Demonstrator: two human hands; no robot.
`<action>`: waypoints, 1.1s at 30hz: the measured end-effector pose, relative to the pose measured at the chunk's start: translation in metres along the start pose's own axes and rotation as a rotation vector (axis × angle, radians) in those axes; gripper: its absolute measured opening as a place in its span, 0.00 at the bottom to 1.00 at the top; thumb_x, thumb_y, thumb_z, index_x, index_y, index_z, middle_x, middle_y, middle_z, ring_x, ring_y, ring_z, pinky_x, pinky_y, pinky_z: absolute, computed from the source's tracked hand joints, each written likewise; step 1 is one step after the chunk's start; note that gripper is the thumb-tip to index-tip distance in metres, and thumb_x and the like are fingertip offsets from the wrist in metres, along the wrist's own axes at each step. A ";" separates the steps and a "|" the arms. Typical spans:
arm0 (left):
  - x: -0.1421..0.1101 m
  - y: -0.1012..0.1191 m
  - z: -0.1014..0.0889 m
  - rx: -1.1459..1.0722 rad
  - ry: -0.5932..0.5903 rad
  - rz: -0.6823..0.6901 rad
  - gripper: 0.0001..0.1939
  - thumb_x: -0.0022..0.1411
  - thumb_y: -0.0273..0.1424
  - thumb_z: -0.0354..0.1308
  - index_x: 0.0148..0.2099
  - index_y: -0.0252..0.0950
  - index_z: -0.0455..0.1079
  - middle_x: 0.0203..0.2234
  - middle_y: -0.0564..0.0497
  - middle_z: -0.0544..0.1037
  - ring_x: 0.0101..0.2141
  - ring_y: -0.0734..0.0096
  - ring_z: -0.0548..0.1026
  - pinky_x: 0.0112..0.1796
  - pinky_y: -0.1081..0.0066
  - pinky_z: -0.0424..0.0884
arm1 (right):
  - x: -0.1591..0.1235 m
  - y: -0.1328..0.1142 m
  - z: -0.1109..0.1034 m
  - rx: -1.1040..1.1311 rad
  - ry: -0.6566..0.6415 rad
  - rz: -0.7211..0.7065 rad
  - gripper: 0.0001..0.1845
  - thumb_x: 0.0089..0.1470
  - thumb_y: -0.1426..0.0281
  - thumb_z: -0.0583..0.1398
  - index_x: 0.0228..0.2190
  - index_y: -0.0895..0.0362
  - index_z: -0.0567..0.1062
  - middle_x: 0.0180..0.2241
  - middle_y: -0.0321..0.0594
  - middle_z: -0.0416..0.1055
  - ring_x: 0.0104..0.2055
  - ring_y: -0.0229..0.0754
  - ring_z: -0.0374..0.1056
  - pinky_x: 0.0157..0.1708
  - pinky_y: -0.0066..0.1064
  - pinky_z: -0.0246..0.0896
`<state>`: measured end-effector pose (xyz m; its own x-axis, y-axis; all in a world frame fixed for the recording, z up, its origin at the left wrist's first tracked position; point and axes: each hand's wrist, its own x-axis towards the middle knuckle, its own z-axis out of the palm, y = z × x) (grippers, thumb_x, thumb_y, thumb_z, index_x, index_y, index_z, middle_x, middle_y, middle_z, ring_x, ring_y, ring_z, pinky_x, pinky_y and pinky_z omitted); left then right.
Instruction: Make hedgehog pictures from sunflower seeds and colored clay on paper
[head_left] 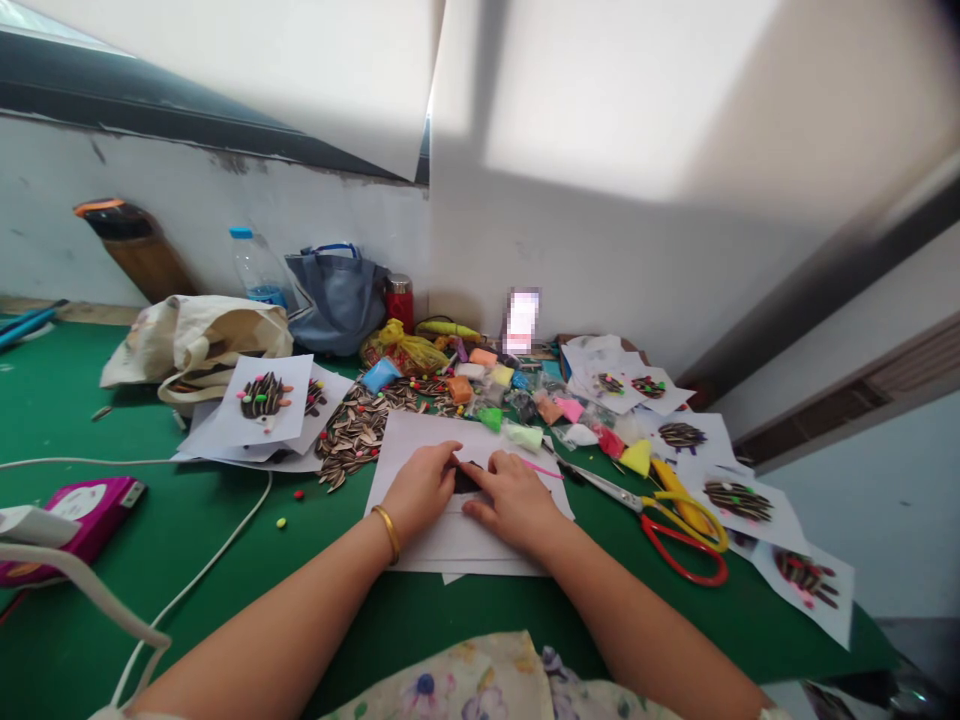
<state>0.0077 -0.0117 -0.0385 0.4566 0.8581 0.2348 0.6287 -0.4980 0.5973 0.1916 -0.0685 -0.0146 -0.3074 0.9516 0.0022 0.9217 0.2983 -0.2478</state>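
Note:
My left hand and my right hand rest on a white sheet of paper on the green table. Between their fingertips lies a small dark lump of clay, which both hands press against the paper. A gold bangle sits on my left wrist. A pile of striped sunflower seeds lies just left of the sheet. Small bags of coloured clay are scattered behind it.
Scissors with red and yellow handles lie to the right. Paper sheets with seed hedgehogs lie at left and along the right edge. Cloth bags, a water bottle and a red flask stand by the wall. A pink box and white cables are at left.

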 end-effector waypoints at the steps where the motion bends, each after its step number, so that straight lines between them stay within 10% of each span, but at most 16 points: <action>1: 0.000 0.000 0.000 -0.001 -0.005 -0.001 0.20 0.61 0.23 0.51 0.55 0.35 0.67 0.40 0.47 0.79 0.43 0.62 0.74 0.47 0.62 0.69 | 0.000 0.000 0.000 0.006 0.002 0.001 0.33 0.57 0.53 0.60 0.61 0.44 0.62 0.44 0.44 0.62 0.47 0.49 0.59 0.48 0.39 0.54; 33: -0.001 0.005 0.000 0.052 -0.056 0.127 0.21 0.61 0.22 0.52 0.57 0.36 0.67 0.47 0.45 0.77 0.49 0.61 0.71 0.54 0.59 0.67 | 0.003 0.013 0.010 0.046 0.099 0.043 0.22 0.61 0.65 0.56 0.56 0.52 0.68 0.44 0.45 0.65 0.47 0.46 0.60 0.49 0.35 0.55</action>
<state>0.0106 -0.0150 -0.0358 0.5679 0.7802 0.2621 0.5946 -0.6091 0.5248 0.1996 -0.0623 -0.0277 -0.2407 0.9668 0.0857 0.9212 0.2554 -0.2937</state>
